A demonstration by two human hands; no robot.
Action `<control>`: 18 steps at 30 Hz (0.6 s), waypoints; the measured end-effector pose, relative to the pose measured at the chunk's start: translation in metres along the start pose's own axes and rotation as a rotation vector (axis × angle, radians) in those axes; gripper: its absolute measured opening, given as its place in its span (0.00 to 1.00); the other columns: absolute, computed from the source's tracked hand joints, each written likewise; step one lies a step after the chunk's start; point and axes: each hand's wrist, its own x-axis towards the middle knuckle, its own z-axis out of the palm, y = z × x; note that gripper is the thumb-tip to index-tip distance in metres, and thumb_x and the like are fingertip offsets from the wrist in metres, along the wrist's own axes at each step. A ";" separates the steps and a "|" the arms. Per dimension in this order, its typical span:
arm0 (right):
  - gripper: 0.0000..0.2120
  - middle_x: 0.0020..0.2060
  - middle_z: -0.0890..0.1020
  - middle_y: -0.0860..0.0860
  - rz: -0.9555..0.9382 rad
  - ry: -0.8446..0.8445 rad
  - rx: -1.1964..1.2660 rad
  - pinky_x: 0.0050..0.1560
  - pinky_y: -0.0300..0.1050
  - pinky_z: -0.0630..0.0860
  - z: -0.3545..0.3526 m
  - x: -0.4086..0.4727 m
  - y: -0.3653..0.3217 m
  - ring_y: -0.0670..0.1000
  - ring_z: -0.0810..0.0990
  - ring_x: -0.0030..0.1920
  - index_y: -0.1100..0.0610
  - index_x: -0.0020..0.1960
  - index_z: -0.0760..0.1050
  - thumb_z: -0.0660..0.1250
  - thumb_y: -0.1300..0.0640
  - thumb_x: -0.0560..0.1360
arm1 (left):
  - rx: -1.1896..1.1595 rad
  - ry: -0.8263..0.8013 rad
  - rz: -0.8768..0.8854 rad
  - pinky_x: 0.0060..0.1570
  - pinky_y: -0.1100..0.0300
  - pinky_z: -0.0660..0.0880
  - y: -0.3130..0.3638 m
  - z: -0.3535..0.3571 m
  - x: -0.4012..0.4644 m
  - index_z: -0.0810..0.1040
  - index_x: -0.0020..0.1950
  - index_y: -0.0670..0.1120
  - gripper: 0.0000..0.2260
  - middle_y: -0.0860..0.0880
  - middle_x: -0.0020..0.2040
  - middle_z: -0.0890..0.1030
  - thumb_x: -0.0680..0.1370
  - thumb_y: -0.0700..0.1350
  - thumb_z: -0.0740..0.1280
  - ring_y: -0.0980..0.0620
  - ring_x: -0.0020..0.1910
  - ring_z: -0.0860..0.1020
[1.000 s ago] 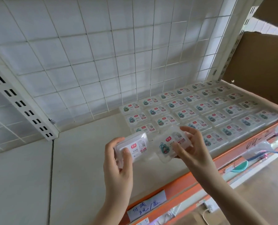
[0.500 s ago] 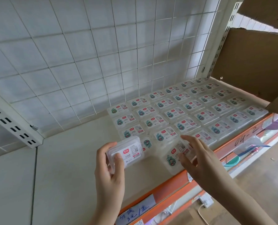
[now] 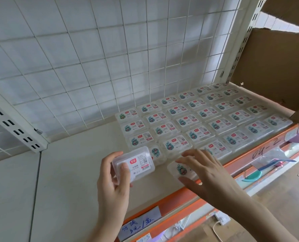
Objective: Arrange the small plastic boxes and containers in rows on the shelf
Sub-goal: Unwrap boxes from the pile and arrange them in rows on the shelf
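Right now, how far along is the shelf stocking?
Done: rows of boxes already fill the right part of the shelf. In hand: the right hand is setting a box at the front near the orange edge, and the left hand grips the next box. Left: that box, and the bare left stretch of shelf.

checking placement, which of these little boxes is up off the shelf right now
The box gripped in the left hand, left of the rows. The others lie flat on the shelf, including the one under the right hand.
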 end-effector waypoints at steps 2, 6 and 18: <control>0.20 0.59 0.74 0.42 -0.054 -0.030 -0.064 0.54 0.44 0.72 0.002 0.000 0.002 0.46 0.69 0.59 0.42 0.60 0.72 0.57 0.36 0.73 | 0.016 -0.008 -0.015 0.25 0.66 0.74 0.003 -0.001 -0.002 0.74 0.53 0.53 0.07 0.52 0.50 0.81 0.76 0.48 0.63 0.49 0.40 0.81; 0.22 0.57 0.76 0.42 -0.002 0.000 -0.123 0.53 0.47 0.73 0.001 0.003 0.003 0.48 0.72 0.57 0.43 0.59 0.75 0.56 0.34 0.72 | 0.047 -0.066 -0.096 0.25 0.67 0.73 0.006 -0.002 -0.007 0.74 0.54 0.50 0.07 0.49 0.47 0.80 0.76 0.44 0.63 0.50 0.33 0.79; 0.22 0.56 0.75 0.43 -0.073 0.046 -0.076 0.50 0.47 0.72 0.007 0.005 0.018 0.50 0.72 0.55 0.44 0.59 0.73 0.55 0.35 0.73 | 0.742 -0.127 0.169 0.42 0.64 0.70 -0.015 0.017 -0.030 0.74 0.50 0.44 0.09 0.51 0.43 0.76 0.72 0.45 0.67 0.51 0.42 0.72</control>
